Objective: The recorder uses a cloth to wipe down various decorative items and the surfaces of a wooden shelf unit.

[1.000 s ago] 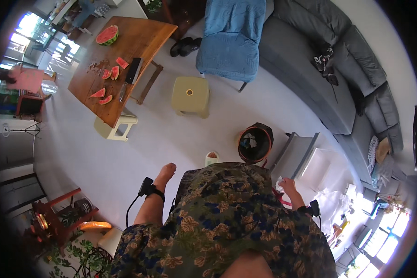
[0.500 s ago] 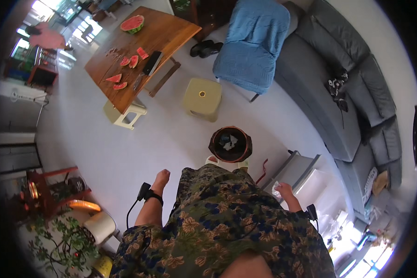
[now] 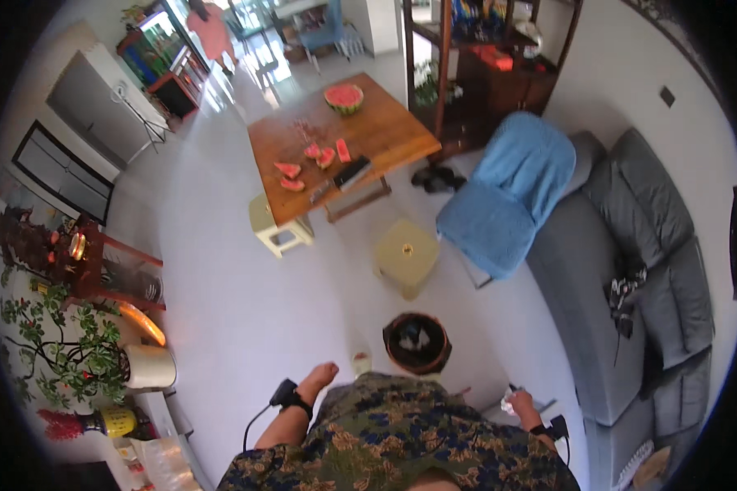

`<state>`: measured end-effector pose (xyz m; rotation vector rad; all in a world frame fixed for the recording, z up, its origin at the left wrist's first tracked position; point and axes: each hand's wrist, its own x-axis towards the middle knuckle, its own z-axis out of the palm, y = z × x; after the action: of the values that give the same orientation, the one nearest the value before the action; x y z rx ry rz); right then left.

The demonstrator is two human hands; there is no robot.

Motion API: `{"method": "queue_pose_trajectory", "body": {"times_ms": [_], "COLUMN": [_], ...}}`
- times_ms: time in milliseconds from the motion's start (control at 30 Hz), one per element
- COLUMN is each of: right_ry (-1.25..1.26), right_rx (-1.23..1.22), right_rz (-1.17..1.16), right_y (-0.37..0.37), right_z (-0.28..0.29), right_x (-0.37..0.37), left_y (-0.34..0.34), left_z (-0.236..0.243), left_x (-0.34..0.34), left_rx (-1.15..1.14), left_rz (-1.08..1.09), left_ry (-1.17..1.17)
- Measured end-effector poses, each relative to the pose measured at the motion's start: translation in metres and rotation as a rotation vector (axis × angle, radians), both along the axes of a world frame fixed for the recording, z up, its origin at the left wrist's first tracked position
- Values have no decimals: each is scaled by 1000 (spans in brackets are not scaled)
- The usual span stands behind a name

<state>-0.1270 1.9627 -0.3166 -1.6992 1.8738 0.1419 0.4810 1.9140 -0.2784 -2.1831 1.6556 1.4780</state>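
My left hand [image 3: 323, 375] hangs in front of my left side, fingers curled in, with nothing visible in it. My right hand [image 3: 522, 403] is at my right side, closed around a crumpled white tissue [image 3: 508, 401]. Just ahead of my feet stands a dark waste bin [image 3: 391, 348] with a liner and some white paper inside. Farther on, a wooden table [image 3: 401, 131] bears a cut watermelon half [image 3: 344, 99], several red watermelon slices [image 3: 287, 169] and a broad dark-bladed knife [image 3: 353, 173].
A cream stool [image 3: 407, 250] stands between bin and table, another cream stool [image 3: 280, 233] by the table's left end. A blue-covered chair [image 3: 499, 196] and grey sofa [image 3: 565, 270] line the right. Potted plants [image 3: 65, 335] are left. A person in pink [image 3: 211, 33] is far off.
My view has tilted up and swung left, so the table, stool and bin appear lower and farther right. My left foot now shows ahead beside the bin. The tissue stays in my right hand.
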Motion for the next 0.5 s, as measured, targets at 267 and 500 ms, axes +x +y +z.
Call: {"method": "queue_pose_trajectory", "body": {"times_ms": [267, 500], "right_ry": [-483, -126], "right_rx": [112, -13], "right_rz": [-295, 255], "right_y": [-45, -67], "right_z": [61, 2], "right_x": [91, 144], "left_y": [-16, 15], "left_z": [3, -23], "left_x": [63, 158], "left_rx": [-155, -167], "left_rz": [26, 71], "left_ry": [-4, -91]}}
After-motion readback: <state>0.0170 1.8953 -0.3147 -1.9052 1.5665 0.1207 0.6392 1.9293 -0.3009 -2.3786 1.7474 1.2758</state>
